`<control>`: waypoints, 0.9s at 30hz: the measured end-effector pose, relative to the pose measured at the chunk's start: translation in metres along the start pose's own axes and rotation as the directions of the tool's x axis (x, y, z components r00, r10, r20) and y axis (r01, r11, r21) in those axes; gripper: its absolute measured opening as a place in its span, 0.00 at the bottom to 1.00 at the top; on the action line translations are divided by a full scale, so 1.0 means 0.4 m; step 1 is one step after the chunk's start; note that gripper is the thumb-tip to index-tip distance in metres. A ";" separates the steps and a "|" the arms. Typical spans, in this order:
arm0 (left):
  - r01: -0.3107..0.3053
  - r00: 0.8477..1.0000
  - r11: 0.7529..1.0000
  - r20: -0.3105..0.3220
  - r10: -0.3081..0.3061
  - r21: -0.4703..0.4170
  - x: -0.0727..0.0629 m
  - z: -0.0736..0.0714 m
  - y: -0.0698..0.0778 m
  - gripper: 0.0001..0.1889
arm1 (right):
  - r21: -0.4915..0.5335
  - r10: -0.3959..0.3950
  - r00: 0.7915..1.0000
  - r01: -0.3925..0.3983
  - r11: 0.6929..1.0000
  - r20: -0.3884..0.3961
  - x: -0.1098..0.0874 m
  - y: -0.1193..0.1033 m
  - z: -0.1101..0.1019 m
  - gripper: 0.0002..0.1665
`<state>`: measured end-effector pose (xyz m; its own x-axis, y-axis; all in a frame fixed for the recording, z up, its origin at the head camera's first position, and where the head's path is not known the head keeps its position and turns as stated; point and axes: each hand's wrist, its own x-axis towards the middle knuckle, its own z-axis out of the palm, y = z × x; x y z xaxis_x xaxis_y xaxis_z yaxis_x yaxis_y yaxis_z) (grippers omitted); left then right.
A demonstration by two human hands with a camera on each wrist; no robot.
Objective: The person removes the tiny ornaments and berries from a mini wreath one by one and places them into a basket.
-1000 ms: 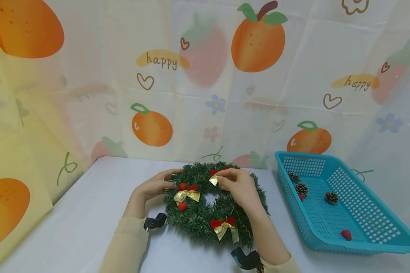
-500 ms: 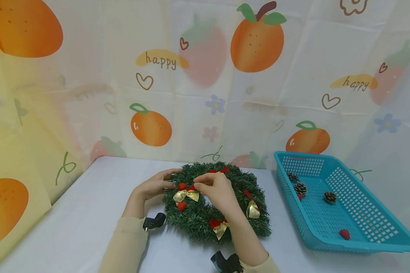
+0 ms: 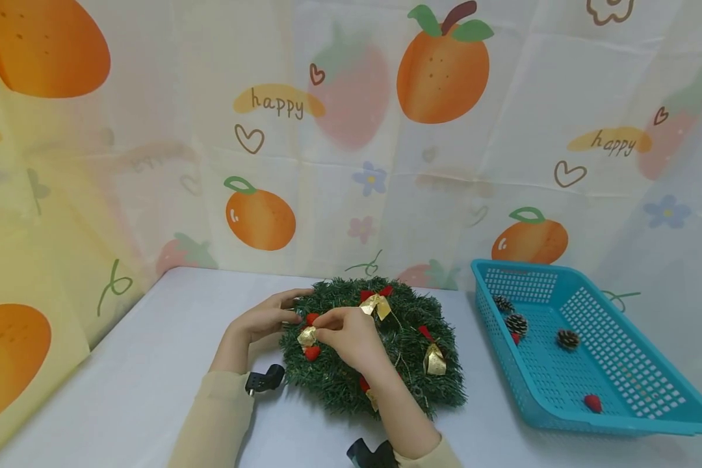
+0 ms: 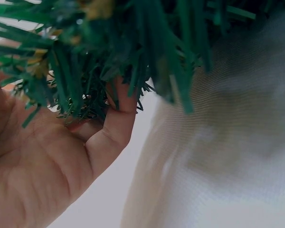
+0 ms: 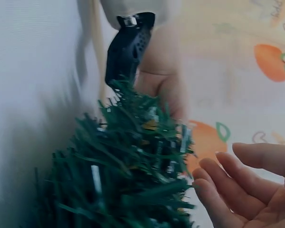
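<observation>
A green artificial wreath (image 3: pixel 409 312) lies on the table, with red and gold bows and red berry-like ornaments on it. My left hand (image 3: pixel 269 316) grips the wreath's left edge; in the left wrist view its fingers (image 4: pixel 111 130) curl in under the green needles. Over the wreath's left part, my right hand (image 3: pixel 351 339) pinches the gold ribbon of the left bow (image 3: pixel 307 336) between thumb and forefinger, hiding its right half. Red ornaments (image 3: pixel 312 353) sit above and below that bow. The top bow (image 3: pixel 377 304) and right bow (image 3: pixel 434 357) show; my forearm partly covers the lower bow.
A blue plastic basket (image 3: pixel 605 416) stands to the right, holding several pine cones (image 3: pixel 568 338) and red ornaments (image 3: pixel 593 403). Behind the white table (image 3: pixel 140 390) hangs a fruit-printed curtain (image 3: pixel 327 195). Black wrist cameras (image 3: pixel 265 379) sit near both wrists.
My right hand has moved left from the top bow to the left bow, uncovering the top and right bows. My left hand has stayed on the wreath's edge.
</observation>
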<state>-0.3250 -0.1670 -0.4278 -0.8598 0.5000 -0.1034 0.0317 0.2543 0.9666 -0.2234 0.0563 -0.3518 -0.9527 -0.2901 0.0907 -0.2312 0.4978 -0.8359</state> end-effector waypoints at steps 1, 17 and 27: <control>0.002 1.000 1.000 -0.002 -0.002 0.001 0.000 0.000 0.001 0.36 | -0.001 -0.001 1.000 0.001 1.000 0.004 0.001 0.002 0.004 0.09; 0.003 1.000 1.000 -0.001 -0.003 -0.003 -0.004 0.003 0.010 0.36 | -0.037 0.023 0.999 -0.022 0.999 0.038 0.016 0.033 0.033 0.07; 0.012 1.000 1.000 -0.006 -0.012 -0.002 -0.005 0.000 0.004 0.36 | -0.039 0.020 0.998 -0.018 0.999 0.055 0.021 0.046 0.040 0.11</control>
<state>-0.3232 -0.1677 -0.4261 -0.8633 0.4919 -0.1132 0.0207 0.2586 0.9658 -0.2324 0.0502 -0.3752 -0.9447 -0.3251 0.0441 -0.2219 0.5341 -0.8157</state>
